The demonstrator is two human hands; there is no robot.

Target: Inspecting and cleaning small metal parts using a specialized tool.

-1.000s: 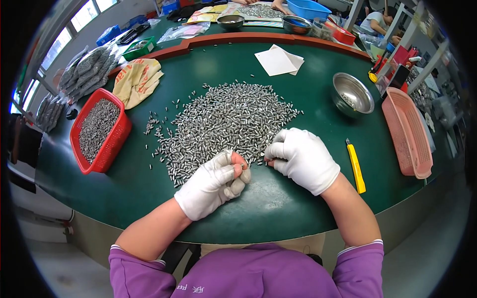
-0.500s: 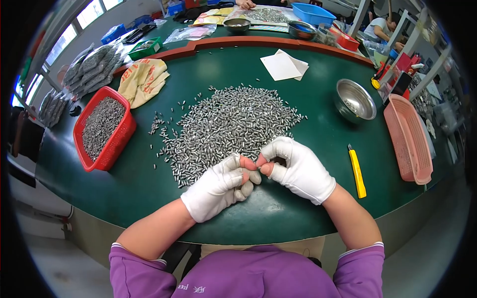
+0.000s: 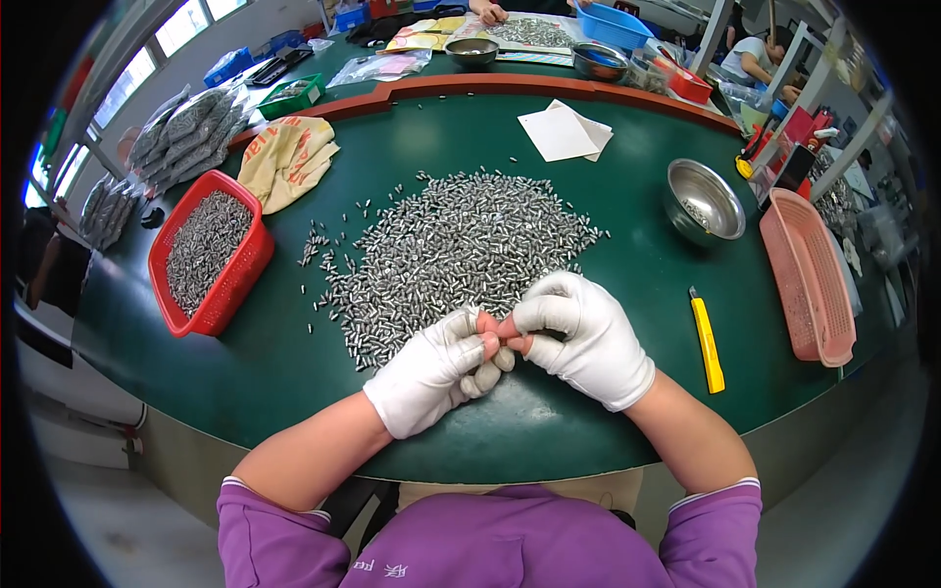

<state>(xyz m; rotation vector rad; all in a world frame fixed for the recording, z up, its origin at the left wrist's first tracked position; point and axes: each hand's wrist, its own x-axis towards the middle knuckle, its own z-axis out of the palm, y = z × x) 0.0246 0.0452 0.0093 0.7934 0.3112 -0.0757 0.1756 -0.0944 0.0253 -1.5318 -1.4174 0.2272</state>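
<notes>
- A wide, loose heap of small silver metal cylinders (image 3: 461, 250) lies spread on the green surface, thickest at its middle and thinning into scattered single pieces along its left and near edges.
- The pieces are short, shiny and lie at all angles, most of them flat.
- The heap's near edge sits just beside the two white-gloved hands, whose bare fingertips meet; whether they pinch a piece cannot be told.
</notes>
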